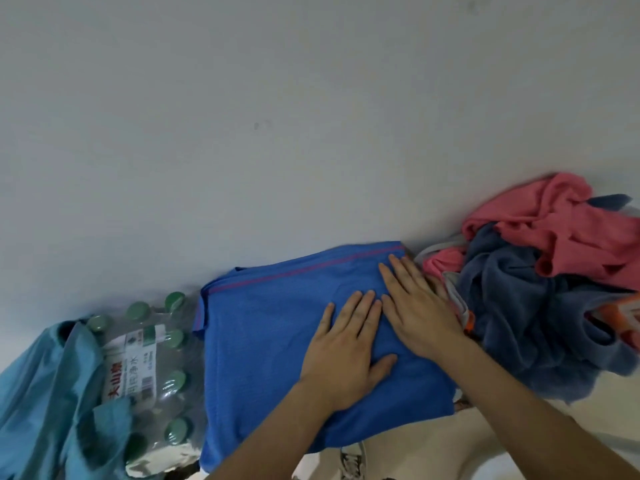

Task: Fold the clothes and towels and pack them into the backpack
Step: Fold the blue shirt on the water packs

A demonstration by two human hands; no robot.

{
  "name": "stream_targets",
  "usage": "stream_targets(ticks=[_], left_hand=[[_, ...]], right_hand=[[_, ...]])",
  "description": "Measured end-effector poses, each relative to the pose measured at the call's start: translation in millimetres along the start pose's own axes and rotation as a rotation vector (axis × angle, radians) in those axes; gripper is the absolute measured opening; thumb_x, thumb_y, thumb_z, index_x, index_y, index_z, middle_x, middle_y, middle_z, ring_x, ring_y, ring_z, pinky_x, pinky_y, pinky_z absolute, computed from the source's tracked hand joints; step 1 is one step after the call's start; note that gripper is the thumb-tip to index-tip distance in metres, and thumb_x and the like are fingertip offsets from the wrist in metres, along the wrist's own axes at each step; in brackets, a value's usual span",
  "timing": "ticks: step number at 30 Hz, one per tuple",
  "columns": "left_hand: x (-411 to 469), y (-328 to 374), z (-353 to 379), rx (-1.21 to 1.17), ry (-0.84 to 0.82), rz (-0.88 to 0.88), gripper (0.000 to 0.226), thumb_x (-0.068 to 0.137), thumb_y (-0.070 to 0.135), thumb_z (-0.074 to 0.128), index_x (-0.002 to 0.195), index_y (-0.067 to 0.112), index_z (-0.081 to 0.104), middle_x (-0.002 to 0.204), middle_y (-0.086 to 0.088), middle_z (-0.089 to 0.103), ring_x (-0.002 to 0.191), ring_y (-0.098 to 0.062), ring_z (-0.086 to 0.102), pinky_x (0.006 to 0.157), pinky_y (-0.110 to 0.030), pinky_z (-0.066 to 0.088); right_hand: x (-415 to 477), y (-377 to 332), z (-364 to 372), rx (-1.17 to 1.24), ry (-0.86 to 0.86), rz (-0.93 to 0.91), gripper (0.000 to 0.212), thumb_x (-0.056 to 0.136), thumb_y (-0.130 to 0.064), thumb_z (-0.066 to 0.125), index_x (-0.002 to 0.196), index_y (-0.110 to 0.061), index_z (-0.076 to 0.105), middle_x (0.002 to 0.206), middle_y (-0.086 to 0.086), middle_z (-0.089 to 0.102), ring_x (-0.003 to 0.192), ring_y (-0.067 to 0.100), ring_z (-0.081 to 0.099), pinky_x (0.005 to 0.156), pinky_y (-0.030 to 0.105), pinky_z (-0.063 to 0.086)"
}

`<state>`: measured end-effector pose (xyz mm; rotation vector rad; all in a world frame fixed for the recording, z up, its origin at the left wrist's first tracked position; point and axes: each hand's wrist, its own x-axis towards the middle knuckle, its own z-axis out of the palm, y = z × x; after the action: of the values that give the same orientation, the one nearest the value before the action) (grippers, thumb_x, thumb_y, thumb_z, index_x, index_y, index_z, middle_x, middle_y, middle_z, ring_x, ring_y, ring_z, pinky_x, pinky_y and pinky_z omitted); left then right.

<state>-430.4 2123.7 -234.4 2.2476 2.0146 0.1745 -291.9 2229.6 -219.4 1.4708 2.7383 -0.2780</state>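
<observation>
Both hands are down on the blue garment [263, 341], which lies folded into a broad, flat rectangle right in the middle of the view, against the foot of the pale wall [277, 116]. A thin pink stripe [311, 268] runs along its far edge and down its left side.

The left hand [346, 351] presses palm-down on the centre of the fabric. Its fingers [363, 306] are straight and close together, the thumb splayed out to the right, and it holds nothing. The right hand [419, 310] lies flat just beside it, nearer the garment's right edge, its fingers [398, 271] also straight, slightly spread and reaching toward the far right corner. The two hands almost touch at the fingertips, and neither one grips the cloth.

To the right, touching the folded piece, sits a rumpled heap. A pink garment [568, 223] is draped on top and a dark blue towel [526, 306] is bunched beneath and in front of it. Something orange and white [620, 313] peeks out at the far right of the heap, but what it is I cannot tell.

On the left, just beside the blue garment, lies a shrink-wrapped pack of water bottles [156, 358] with green caps. Crumpled teal fabric [45, 393] lies against the pack's left side and partly over its near end. Whether that is the backpack or another piece of clothing I cannot tell.
</observation>
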Motion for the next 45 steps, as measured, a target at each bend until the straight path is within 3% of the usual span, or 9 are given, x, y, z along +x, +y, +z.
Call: stream_targets(ticks=[7, 11, 14, 18, 24, 30, 39, 43, 45], left_hand=[[4, 5, -15, -0.133, -0.071, -0.033, 0.078, 0.091, 0.061, 0.028, 0.152, 0.014, 0.013, 0.16, -0.001, 0.007, 0.147, -0.014, -0.004, 0.118, -0.05, -0.002], [-52, 1, -47, -0.346, 0.248, -0.137, 0.045, 0.087, 0.033, 0.046, 0.127, 0.015, 0.053, 0.13, -0.002, 0.055, 0.118, -0.017, 0.05, 0.104, -0.028, 0.038], [-137, -14, -57, -0.559, 0.405, -0.542, 0.009, 0.084, 0.029, 0.053, 0.09, 0.034, 0.057, 0.081, 0.018, 0.06, 0.072, -0.001, 0.055, 0.064, -0.011, 0.041], [-229, -37, -27, -0.876, 0.415, -1.093, 0.023, 0.08, 0.014, 0.072, 0.069, 0.031, 0.061, 0.066, 0.014, 0.064, 0.06, -0.005, 0.058, 0.059, -0.011, 0.041], [-237, -35, -12, -1.083, 0.378, -1.152, 0.021, 0.077, 0.021, 0.077, 0.087, 0.028, 0.059, 0.083, 0.01, 0.065, 0.072, -0.004, 0.061, 0.065, -0.014, 0.047], [-232, -53, -11, -1.831, 0.47, -1.348, 0.02, 0.085, 0.011, 0.069, 0.102, 0.006, 0.06, 0.093, -0.011, 0.067, 0.077, -0.021, 0.067, 0.075, -0.033, 0.055], [-248, -73, -31, -1.452, 0.627, -1.279, 0.005, 0.08, -0.001, 0.069, 0.079, 0.001, 0.064, 0.066, -0.009, 0.067, 0.062, -0.02, 0.061, 0.067, -0.035, 0.052], [-249, -73, -32, -1.076, 0.319, -1.178, 0.019, 0.081, 0.008, 0.063, 0.085, 0.016, 0.046, 0.062, -0.003, 0.062, 0.056, -0.021, 0.062, 0.06, -0.037, 0.048], [-246, -74, -36, -0.548, 0.133, -1.006, 0.022, 0.079, 0.016, 0.06, 0.084, 0.022, 0.04, 0.058, 0.003, 0.056, 0.053, -0.023, 0.056, 0.05, -0.033, 0.04]], right_hand=[[-3, -15, -22, -0.026, 0.027, -0.022, 0.073, 0.085, -0.043, 0.007, 0.15, -0.016, 0.023, 0.159, 0.003, 0.014, 0.147, 0.018, 0.011, 0.113, 0.049, 0.021], [-47, -80, -35, 0.248, 0.035, -0.144, 0.053, 0.097, -0.026, 0.029, 0.149, -0.016, 0.029, 0.158, 0.001, 0.021, 0.145, 0.015, 0.019, 0.113, 0.024, 0.017], [-88, -136, -18, 0.318, -0.014, -0.33, 0.053, 0.092, -0.036, 0.031, 0.142, -0.019, 0.042, 0.151, 0.001, 0.036, 0.136, 0.018, 0.037, 0.106, 0.026, 0.037], [-113, -179, 24, 0.129, -0.067, -0.47, 0.061, 0.082, -0.042, 0.055, 0.138, -0.023, 0.044, 0.149, 0.004, 0.04, 0.136, 0.02, 0.037, 0.1, 0.037, 0.045], [-119, -189, 43, -0.03, -0.075, -0.415, 0.088, 0.07, -0.037, 0.078, 0.145, -0.019, 0.035, 0.152, 0.008, 0.035, 0.14, 0.021, 0.026, 0.111, 0.037, 0.018], [-121, -193, 51, -0.057, 0.006, -0.38, 0.089, 0.066, -0.02, 0.078, 0.143, -0.011, 0.035, 0.15, 0.007, 0.038, 0.138, 0.02, 0.031, 0.11, 0.038, 0.023], [-119, -184, 52, -0.051, 0.031, -0.413, 0.067, 0.079, -0.016, 0.031, 0.145, -0.01, 0.034, 0.153, 0.004, 0.033, 0.141, 0.017, 0.024, 0.111, 0.036, 0.017], [-120, -182, 47, -0.048, -0.015, -0.442, 0.067, 0.08, -0.027, 0.036, 0.146, -0.014, 0.034, 0.154, 0.002, 0.032, 0.142, 0.015, 0.022, 0.11, 0.037, 0.02], [-120, -181, 44, -0.025, -0.029, -0.451, 0.066, 0.083, -0.037, 0.039, 0.145, -0.016, 0.037, 0.153, 0.0, 0.032, 0.142, 0.014, 0.021, 0.11, 0.036, 0.019]])
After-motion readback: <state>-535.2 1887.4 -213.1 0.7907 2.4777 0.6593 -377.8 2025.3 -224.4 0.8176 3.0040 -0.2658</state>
